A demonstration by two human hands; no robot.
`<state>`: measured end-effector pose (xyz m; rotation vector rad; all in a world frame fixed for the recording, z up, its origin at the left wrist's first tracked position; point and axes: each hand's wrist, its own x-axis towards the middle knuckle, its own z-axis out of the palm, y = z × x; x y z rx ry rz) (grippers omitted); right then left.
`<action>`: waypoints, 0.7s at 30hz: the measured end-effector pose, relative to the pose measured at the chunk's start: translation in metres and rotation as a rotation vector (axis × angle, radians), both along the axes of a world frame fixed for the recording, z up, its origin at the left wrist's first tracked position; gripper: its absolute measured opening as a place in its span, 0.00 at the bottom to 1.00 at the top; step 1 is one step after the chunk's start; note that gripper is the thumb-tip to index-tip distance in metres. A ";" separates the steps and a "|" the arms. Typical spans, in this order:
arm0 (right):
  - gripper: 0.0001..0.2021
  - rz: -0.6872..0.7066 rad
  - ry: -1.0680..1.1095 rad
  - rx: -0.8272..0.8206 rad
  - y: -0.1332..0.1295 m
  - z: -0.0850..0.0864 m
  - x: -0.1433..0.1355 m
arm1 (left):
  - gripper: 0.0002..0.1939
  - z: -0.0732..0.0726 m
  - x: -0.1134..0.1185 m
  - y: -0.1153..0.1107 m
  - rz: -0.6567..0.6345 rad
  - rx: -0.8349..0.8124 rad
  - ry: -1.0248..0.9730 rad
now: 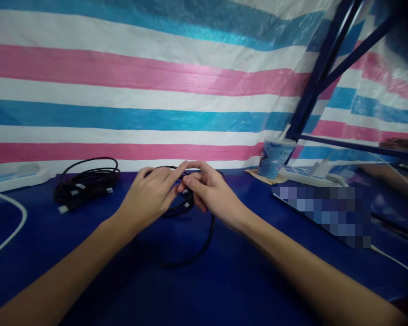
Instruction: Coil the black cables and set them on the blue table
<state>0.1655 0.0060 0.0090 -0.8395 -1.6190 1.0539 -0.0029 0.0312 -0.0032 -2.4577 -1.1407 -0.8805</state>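
My left hand point(152, 189) and my right hand point(215, 188) meet above the blue tabletop, their index fingers and thumbs almost touching. The right fingers curl around part of a black cable point(209, 233), which hangs below that hand in a wide loop toward me. Small pale connectors or tags point(187, 205) show beneath the fingertips. The left fingers are bent, index and thumb reaching toward the right fingertips; anything pinched there is hidden. More loops of the cable lie behind and under both hands. To the left rests another coiled black cable point(88, 181) with a USB plug point(64, 209).
A white power strip point(20, 177) with a white cord is at far left. On the right are a blue cup with a straw point(275, 158), a second power strip point(301, 174) and a flat pixelated device point(323, 215). Blue metal bars point(314, 90) and striped sheeting point(139, 81) stand behind.
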 end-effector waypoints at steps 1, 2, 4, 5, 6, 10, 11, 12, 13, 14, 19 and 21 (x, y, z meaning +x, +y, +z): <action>0.13 0.027 0.077 -0.058 -0.006 0.001 -0.006 | 0.25 0.001 0.001 -0.001 0.041 -0.051 -0.039; 0.14 0.069 0.152 -0.116 -0.013 0.002 -0.011 | 0.23 0.002 0.000 0.000 0.101 -0.109 -0.102; 0.15 0.248 0.214 -0.187 -0.024 0.001 -0.019 | 0.19 0.006 -0.003 0.002 0.198 -0.272 -0.312; 0.14 0.352 0.175 -0.176 -0.029 -0.001 -0.022 | 0.19 0.007 -0.004 0.004 0.217 -0.402 -0.455; 0.14 0.418 0.086 -0.119 -0.032 -0.005 -0.024 | 0.20 0.008 -0.004 0.005 0.204 -0.561 -0.611; 0.14 0.151 -0.352 0.416 -0.027 -0.021 -0.026 | 0.16 0.009 0.003 0.000 -0.025 -1.130 -1.105; 0.15 0.036 -0.399 0.522 -0.023 -0.024 -0.024 | 0.15 0.009 0.006 -0.004 -0.078 -1.191 -1.174; 0.16 -0.041 -0.435 0.589 -0.019 -0.027 -0.022 | 0.15 0.009 0.009 -0.007 -0.120 -1.222 -1.233; 0.17 -0.085 -0.461 0.631 -0.015 -0.028 -0.020 | 0.15 0.009 0.012 -0.010 -0.149 -1.236 -1.279; 0.18 -0.097 -0.492 0.661 -0.012 -0.029 -0.019 | 0.15 0.009 0.014 -0.013 -0.167 -1.240 -1.314; 0.21 0.011 -0.686 0.777 -0.006 -0.032 -0.017 | 0.16 0.008 0.014 -0.015 -0.162 -1.258 -1.387; 0.21 -0.004 -0.709 0.823 -0.004 -0.033 -0.018 | 0.16 0.007 0.014 -0.014 -0.173 -1.293 -1.415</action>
